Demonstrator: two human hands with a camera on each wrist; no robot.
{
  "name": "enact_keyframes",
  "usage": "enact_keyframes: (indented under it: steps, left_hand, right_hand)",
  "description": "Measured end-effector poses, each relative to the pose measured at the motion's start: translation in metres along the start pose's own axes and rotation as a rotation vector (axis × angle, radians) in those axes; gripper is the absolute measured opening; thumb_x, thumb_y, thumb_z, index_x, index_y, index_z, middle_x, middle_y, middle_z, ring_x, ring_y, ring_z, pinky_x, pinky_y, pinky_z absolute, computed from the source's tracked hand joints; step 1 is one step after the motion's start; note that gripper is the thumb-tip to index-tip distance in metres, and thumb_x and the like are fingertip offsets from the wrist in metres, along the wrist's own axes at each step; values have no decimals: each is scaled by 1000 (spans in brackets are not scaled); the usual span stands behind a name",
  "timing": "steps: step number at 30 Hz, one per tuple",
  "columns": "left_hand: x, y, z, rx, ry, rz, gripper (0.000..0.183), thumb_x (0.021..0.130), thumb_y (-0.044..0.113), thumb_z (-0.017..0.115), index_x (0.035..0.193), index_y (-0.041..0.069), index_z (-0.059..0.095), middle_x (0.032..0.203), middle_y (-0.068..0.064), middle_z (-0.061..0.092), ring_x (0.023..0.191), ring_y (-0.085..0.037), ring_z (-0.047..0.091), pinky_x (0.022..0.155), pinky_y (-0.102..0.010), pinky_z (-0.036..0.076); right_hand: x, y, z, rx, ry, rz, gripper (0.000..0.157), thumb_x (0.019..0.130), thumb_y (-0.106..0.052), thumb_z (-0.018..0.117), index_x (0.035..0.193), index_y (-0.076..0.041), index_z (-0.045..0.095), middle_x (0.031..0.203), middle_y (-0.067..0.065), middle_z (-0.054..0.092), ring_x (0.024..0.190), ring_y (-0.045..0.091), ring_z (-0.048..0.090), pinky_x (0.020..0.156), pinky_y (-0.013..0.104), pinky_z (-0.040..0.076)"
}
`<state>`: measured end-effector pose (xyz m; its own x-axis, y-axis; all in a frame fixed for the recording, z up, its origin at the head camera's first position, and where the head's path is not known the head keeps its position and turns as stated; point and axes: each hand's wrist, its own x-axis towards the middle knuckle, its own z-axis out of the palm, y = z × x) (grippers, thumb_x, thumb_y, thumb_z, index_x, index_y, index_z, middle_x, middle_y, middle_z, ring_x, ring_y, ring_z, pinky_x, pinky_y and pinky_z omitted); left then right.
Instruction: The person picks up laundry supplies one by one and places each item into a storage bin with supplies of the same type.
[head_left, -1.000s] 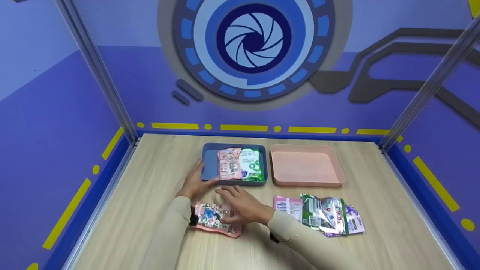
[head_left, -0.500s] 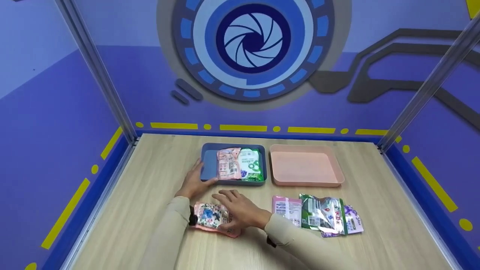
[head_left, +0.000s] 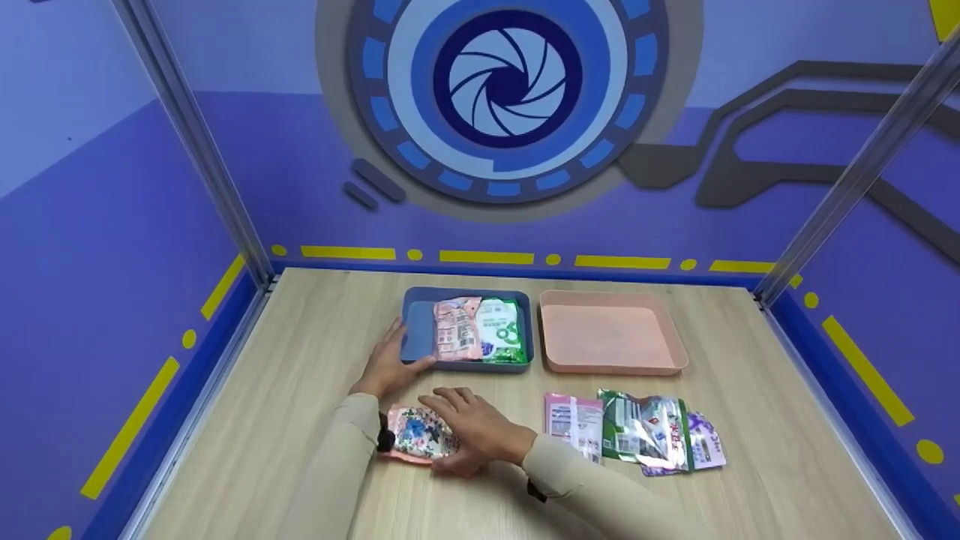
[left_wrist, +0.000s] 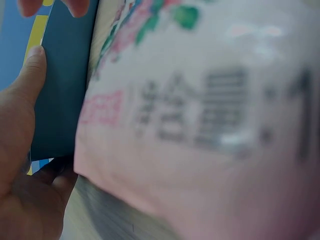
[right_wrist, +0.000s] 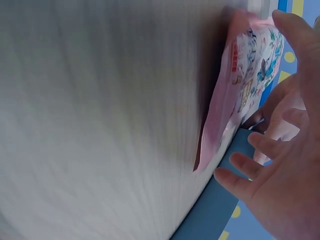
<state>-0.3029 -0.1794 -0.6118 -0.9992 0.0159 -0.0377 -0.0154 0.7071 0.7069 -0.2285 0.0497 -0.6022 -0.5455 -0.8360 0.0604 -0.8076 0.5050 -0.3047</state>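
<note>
- Right hand [head_left: 480, 429], the nearer one, is above the right end of the floral packet [head_left: 420, 433]; thumb and fingers stand apart, and nothing is clamped between them.
- Under this hand, and on every side of it, extends the pale wooden table [head_left: 315, 315].
- Straight beyond the right hand, near but not touching it, stands the blue tray [head_left: 418, 330], which contains a pink pack [head_left: 457, 330] and a green-and-white pack [head_left: 500, 328].
- Beyond and to the right stands the pink tray [head_left: 611, 330].
- Below and to the left of the right hand, the floral packet rests on the table. Its long axis goes from left to right, with the right end turned a little toward the person. I judge this the decisive relation: the fingers are toward its far side and the thumb toward its near side, so the grasp would go across the short width.
- To the right of the right hand lies a group of loose packs [head_left: 649, 431], one partly over another.
- Beyond and to the left, the left hand [head_left: 386, 367] touches the near left corner of the blue tray, its fingers away from the packet.
- Whether the right thumb already touches the packet, I cannot tell.
</note>
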Motion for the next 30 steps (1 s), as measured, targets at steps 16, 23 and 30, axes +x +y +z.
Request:
enact_keyframes:
  steps: [16,23,30]
  left_hand:
    - [2,-3,1,-12,-17,-27,99,91,48,77,164,10,22,173,-6,10,156,-34,17,124,-54,22]
    - [1,0,-1,-12,-34,-53,99,91,51,75,165,13,20,173,-1,7,157,-34,14,124,-56,21]
    - [1,-1,0,-5,-31,-58,99,92,50,75,165,12,20,173,-4,7,157,-35,14,124,-56,20]
  right_hand:
    - [4,-9,11,-53,-40,35,102,83,-64,76,162,-22,28,153,13,44,135,31,45,108,54,44]
    - [3,-11,10,-101,-23,41,93,84,-64,75,158,-23,37,143,5,51,124,23,48,102,47,48]
    - [3,-14,9,-112,-35,53,87,85,-61,76,155,-21,44,138,4,54,119,22,49,97,44,50]
